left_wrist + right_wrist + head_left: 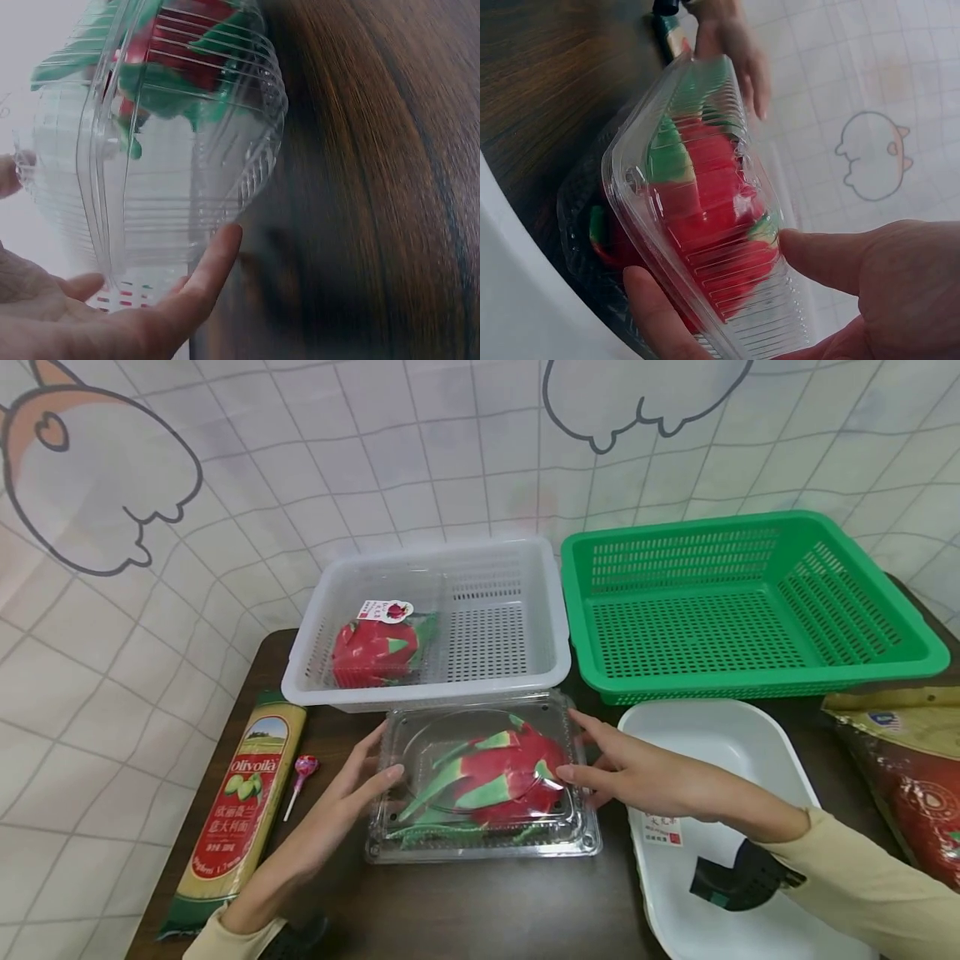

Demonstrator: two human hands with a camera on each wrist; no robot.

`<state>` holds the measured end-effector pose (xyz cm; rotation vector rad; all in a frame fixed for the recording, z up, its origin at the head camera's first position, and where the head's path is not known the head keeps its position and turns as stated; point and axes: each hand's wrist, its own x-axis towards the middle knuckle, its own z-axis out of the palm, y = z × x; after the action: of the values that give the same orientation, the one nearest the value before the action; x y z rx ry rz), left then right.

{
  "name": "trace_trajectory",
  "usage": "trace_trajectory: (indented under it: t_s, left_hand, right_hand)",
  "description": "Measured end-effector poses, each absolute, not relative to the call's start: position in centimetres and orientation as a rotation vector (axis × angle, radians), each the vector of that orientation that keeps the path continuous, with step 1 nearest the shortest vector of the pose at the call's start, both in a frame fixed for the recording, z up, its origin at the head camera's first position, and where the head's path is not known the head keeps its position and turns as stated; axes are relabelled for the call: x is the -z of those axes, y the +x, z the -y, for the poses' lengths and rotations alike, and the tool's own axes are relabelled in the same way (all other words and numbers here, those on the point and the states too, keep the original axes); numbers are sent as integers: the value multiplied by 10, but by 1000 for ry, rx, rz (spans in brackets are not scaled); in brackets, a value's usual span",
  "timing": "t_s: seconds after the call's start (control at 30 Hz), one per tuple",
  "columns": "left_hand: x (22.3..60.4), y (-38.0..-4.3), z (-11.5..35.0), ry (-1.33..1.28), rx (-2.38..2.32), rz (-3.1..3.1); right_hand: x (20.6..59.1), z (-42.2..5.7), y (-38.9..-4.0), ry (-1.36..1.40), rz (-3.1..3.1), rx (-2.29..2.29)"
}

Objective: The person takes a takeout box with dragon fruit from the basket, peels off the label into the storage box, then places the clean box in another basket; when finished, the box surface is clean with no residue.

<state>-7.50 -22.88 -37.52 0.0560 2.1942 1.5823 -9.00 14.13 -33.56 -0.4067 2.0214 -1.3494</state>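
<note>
A clear plastic clamshell box sits closed on the dark table, front and centre. Through its lid show red dragon fruits with green-tipped scales. My left hand grips the left side, thumb over the lid's edge. In the left wrist view, a fingertip lies against the lower wall of the box. At the opposite side, my right hand holds the box with the thumb on the lid. The right wrist view has that thumb on top and a finger below the rim.
Behind stands a white basket containing another clear box with a dragon fruit. Right of it is a green basket. A white tub lies under my right forearm, beside a red-and-gold bag. Spaghetti and a lollipop lie left.
</note>
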Motion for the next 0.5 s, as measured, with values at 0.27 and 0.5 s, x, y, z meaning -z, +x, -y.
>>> trace_trajectory:
  t_s: [0.27, 0.5]
  left_hand:
    - [378, -76, 225, 21, -1635, -2129]
    - [375, -75, 221, 6, -1662, -2100]
  right_hand:
    - [338, -139, -91, -366, -2019, 1354]
    - [339, -138, -91, -323, -2054, 1365]
